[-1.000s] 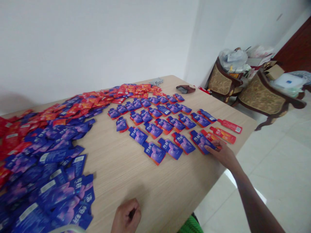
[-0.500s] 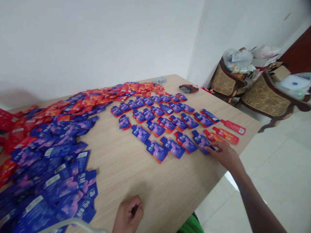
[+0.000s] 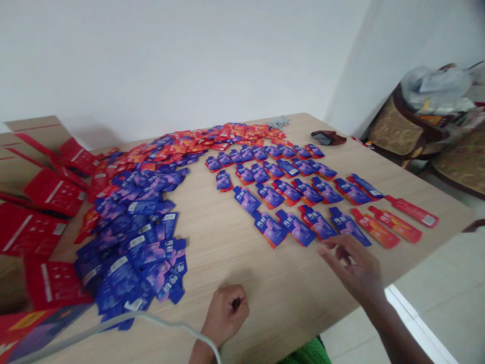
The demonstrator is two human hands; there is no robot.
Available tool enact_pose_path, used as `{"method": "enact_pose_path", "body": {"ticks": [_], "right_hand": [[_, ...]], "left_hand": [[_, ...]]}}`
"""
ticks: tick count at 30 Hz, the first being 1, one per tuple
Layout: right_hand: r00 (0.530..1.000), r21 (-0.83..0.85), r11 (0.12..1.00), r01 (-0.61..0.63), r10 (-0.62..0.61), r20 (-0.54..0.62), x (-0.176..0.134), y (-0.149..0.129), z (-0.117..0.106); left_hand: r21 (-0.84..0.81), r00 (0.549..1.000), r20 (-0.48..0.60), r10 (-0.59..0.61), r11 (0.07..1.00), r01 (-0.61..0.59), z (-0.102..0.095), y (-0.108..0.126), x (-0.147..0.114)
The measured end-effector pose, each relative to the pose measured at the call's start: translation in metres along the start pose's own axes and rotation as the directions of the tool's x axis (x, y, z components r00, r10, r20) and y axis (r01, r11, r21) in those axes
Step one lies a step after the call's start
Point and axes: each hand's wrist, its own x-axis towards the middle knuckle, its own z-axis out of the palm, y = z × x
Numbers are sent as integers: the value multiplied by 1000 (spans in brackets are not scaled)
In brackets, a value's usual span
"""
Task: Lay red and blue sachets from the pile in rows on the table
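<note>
Just in front of the nearest row of pouches, my right hand (image 3: 354,265) hovers with thumb and forefinger slightly apart and nothing between them. The closest item is a purple pouch (image 3: 349,226) at the right of that row. Rows of purple pouches, many with an orange one beneath, cover the table's middle. Beside them lie orange pouches (image 3: 396,223) and a red pouch (image 3: 415,210) turned barcode side up. My left hand (image 3: 227,311) rests near the table's front edge, curled into a loose fist with no item visible in it.
A large heap of purple pouches (image 3: 132,253) and red-orange pouches (image 3: 178,144) spreads over the left and back. Open red boxes (image 3: 56,192) stand at far left. A pale cable (image 3: 144,314) crosses the lower left. A brown item (image 3: 329,137) lies near the back right; loaded chairs (image 3: 401,121) stand beyond.
My right hand has drawn back from the purple pouch it was touching, which stays in its row. The view has swung left, bringing the red boxes into sight. My left hand remains curled.
</note>
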Motion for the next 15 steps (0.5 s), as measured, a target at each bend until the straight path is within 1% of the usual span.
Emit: {"method": "enact_pose_path", "body": {"ticks": [1, 2, 3, 4, 5, 6, 8, 10, 12, 15], "right_hand": [[989, 61, 998, 2, -11, 149, -4, -11, 18], [955, 111, 994, 6, -38, 293, -6, -22, 37], [906, 154, 988, 20, -83, 416, -8, -33, 57], [847, 191, 980, 50, -143, 512, -8, -44, 76], [787, 228, 969, 95, -213, 579, -7, -56, 95], [731, 267, 952, 151, -289, 618, -4, -67, 113], [634, 342, 903, 261, -428, 644, 3, -92, 150], [559, 389, 856, 340, -517, 648, 13, -115, 187], [515, 405, 831, 382, -555, 653, 20, -135, 225], [470, 404, 810, 425, -579, 666, 23, -158, 278]], "left_hand": [[-27, 1000, 2, 6, 1000, -6, 0, 2, -1], [-41, 1000, -1, 5, 999, -5, 0, 3, -1], [-50, 1000, -5, 4, 999, -4, 0, 4, -2], [-57, 1000, -8, 1, 998, -2, 1, 5, -3], [-61, 1000, -12, -1, 998, 0, 1, 6, -4], [-68, 1000, -14, 1, 998, -2, 1, 6, -5], [-86, 1000, -17, 9, 996, -11, 1, 7, -6], [-107, 1000, -23, 16, 994, -18, 2, 6, -8], [-121, 999, -29, 23, 992, -27, 4, 5, -8], [-126, 999, -42, 32, 991, -37, 6, 3, -9]]}}
